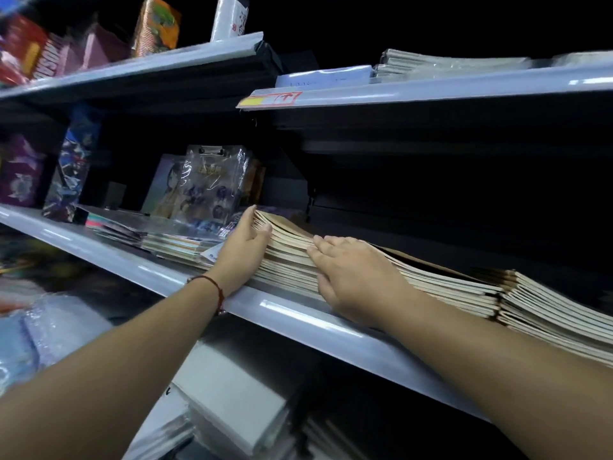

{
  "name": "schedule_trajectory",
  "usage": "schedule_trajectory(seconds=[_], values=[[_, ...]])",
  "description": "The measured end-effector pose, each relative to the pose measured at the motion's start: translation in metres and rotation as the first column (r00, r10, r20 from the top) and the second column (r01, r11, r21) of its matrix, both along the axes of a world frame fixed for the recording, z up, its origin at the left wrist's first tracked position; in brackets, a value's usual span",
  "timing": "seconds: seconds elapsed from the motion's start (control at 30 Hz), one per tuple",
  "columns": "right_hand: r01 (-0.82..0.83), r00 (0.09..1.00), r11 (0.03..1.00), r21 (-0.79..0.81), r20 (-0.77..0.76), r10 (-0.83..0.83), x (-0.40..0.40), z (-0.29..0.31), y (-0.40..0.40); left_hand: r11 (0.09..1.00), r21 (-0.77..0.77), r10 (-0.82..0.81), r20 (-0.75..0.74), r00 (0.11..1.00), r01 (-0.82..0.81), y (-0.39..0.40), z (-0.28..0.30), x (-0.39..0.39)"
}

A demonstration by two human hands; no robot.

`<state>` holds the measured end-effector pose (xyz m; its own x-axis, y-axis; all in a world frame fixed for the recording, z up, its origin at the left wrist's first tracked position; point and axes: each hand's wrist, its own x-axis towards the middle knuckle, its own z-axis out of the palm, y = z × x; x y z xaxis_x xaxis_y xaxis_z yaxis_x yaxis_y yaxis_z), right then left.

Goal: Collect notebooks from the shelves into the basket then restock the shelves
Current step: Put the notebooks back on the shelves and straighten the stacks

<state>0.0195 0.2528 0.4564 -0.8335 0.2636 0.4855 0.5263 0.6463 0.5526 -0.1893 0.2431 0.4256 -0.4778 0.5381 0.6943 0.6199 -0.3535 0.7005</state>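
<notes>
Where both hands meet, notebook stack (288, 260) between flat fingers (326, 249), left hand (243, 254), right hand (351, 277)

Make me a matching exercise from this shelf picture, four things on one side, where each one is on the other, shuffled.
Things:
1. left hand
2. right hand
3. white bottle
4. red bracelet

Places:
A. on the left wrist
B. on the top shelf
C. against the left end of the notebook stack
D. on the stack's front edge

Pairs: 1-C, 2-D, 3-B, 4-A
</notes>
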Motion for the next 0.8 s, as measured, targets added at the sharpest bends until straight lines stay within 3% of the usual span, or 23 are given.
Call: schedule_trajectory(seconds=[0.1,0.2,0.3,0.4,0.5,0.57,0.8], values=[[-0.019,1.0,0.999,0.031,-0.022,0.019,0.001,-0.003,0.0,0.995,0.069,0.071,0.016,0.997,-0.072,0.004,-0.003,-0.006],[-0.018,1.0,0.999,0.05,0.012,0.018,0.0,-0.002,0.003,0.99,0.036,0.135,0.019,0.991,-0.135,0.005,-0.001,-0.004],[-0.02,0.989,0.998,0.064,0.148,0.01,-0.003,0.001,0.005,0.978,-0.009,0.207,-0.054,0.977,-0.208,0.002,0.001,0.002],[-0.018,0.945,0.993,0.113,0.326,-0.02,-0.009,0.012,0.007,0.96,-0.046,0.26,-0.224,0.939,-0.277,0.0,-0.002,0.007],[-0.061,0.84,0.964,0.26,0.535,-0.091,-0.008,0.028,0.021,0.919,-0.211,0.216,-0.438,0.872,-0.334,0.005,-0.005,0.009],[-0.09,0.792,0.942,0.323,0.596,-0.129,-0.006,0.033,0.034,0.893,-0.311,0.151,-0.476,0.866,-0.327,0.009,-0.003,0.006],[-0.126,0.816,0.907,0.402,0.561,-0.136,-0.006,0.026,0.046,0.869,-0.403,0.078,-0.46,0.885,-0.286,0.009,0.002,0.0]])
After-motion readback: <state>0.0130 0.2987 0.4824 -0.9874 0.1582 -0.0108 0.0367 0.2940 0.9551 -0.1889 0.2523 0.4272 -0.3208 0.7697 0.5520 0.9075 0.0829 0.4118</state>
